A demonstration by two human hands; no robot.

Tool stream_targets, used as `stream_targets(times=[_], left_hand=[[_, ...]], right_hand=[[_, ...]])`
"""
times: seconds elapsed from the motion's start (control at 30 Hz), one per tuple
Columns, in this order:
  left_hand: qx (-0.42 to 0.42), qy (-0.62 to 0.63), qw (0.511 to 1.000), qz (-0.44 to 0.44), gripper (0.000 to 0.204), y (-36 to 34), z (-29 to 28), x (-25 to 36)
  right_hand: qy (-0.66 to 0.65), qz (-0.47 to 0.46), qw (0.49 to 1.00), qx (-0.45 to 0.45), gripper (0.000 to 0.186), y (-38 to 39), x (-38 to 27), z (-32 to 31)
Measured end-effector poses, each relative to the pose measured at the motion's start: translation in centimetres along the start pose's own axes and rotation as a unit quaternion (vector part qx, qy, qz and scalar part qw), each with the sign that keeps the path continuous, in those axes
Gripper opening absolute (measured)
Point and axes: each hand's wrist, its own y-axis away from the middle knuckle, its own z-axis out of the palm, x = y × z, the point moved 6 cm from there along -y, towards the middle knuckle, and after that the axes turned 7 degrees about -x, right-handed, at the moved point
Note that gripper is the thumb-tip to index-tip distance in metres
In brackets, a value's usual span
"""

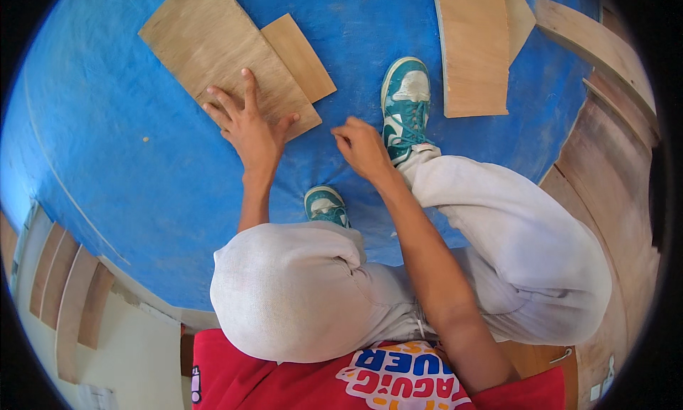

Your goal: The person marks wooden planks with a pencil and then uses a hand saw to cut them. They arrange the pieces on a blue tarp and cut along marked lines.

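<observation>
My left hand (249, 129) lies with spread fingers on a long plywood board (203, 33) at the upper left. A smaller light wood piece (299, 54) shows from beneath that board's right edge. My right hand (359, 143) is just right of the board's lower corner, above the blue covering (114, 147), with its fingers curled; whether it holds anything is hidden. It is close to my right teal-and-white shoe (405, 97). My left shoe (326, 205) shows lower down, behind my bent knee.
More plywood pieces (475, 51) lie at the upper right. Curved wooden strips (590, 33) and a wide wooden surface (590, 196) run along the right. Several narrow strips (75, 303) are at the lower left on a pale surface (142, 353).
</observation>
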Motion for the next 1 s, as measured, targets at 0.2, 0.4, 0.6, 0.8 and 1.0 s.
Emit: stream_targets(times=[0.2, 0.4, 0.6, 0.8, 1.0], left_hand=[[-0.002, 0.010, 1.000, -0.008, 0.123, 0.1, 0.0, -0.2], [-0.016, 0.021, 0.999, -0.026, 0.122, 0.0, -0.5, 0.2], [-0.025, 0.018, 0.999, -0.033, 0.122, 0.2, -0.1, -0.1], [-0.020, 0.017, 0.999, -0.031, 0.124, 0.2, 0.0, 0.0], [-0.033, 0.007, 0.998, -0.053, 0.123, 0.3, -0.3, -0.1]], right_hand=[[0.006, -0.076, 0.985, 0.157, 0.019, -5.0, -2.3, -3.6], [0.009, -0.127, 0.979, 0.157, 0.020, -13.2, -7.6, -3.4], [0.003, -0.123, 0.984, 0.133, 0.022, -15.7, -9.4, -1.9], [0.005, -0.110, 0.986, 0.123, 0.021, -15.6, -9.5, -1.8], [0.049, -0.103, 0.990, 0.086, 0.016, -15.1, -7.7, -1.0]])
